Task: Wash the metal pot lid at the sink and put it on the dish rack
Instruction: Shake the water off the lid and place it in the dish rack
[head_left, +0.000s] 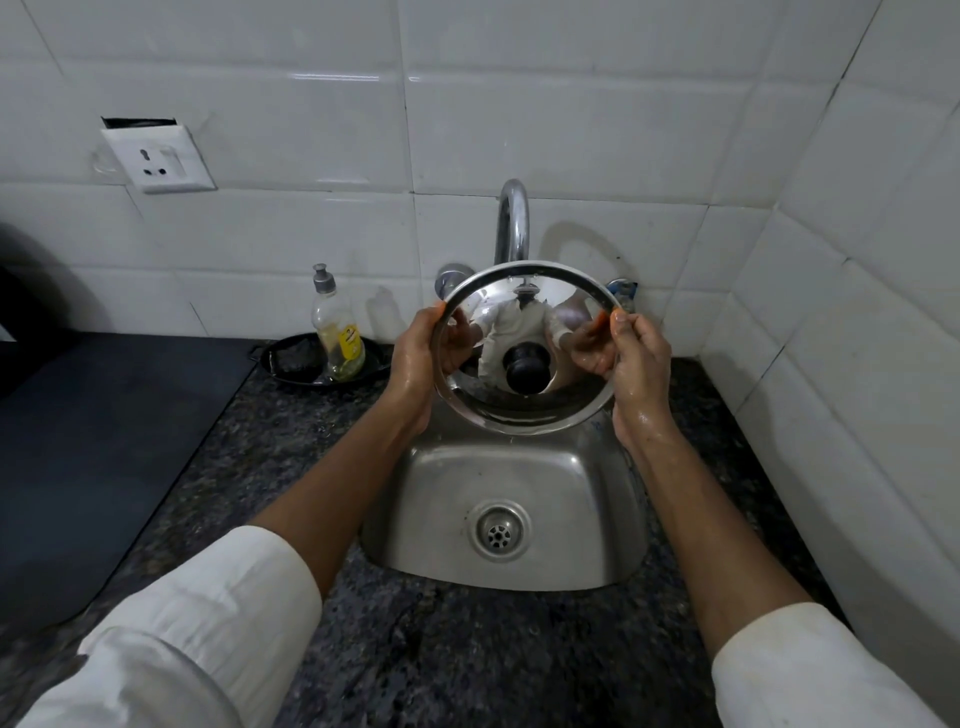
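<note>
Two bare forearms reach forward from rolled-up white sleeves, wet and glistening. The left hand (415, 358) and right hand (636, 364) are raised at equal height, palms turned inward, fingers curled closed in a grip

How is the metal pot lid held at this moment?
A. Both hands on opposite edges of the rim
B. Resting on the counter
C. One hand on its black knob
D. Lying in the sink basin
A: the left hand and right hand grip opposite sides of the lid above the sink.
</note>
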